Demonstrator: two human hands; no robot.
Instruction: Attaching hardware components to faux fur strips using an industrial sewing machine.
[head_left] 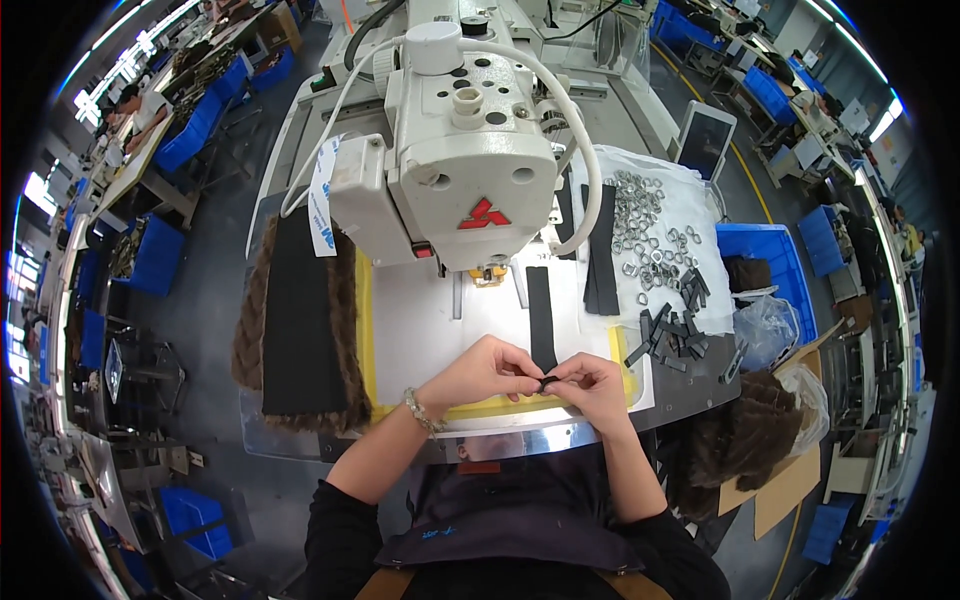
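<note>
Both hands meet over the front of the white work plate, below the sewing machine head. My left hand and my right hand are closed in a pinch on a small black strip, which looks bent or folded between the fingertips. Right at the fingers ends a long black fabric strap, lying flat and running away toward the machine's needle area. Whether the small strip is part of this strap I cannot tell, as the fingers cover the spot.
At right, metal rings lie on a white sheet, near short black strips and more black straps. Brown plush fabric with a black panel lies at left. A blue bin stands right of the table.
</note>
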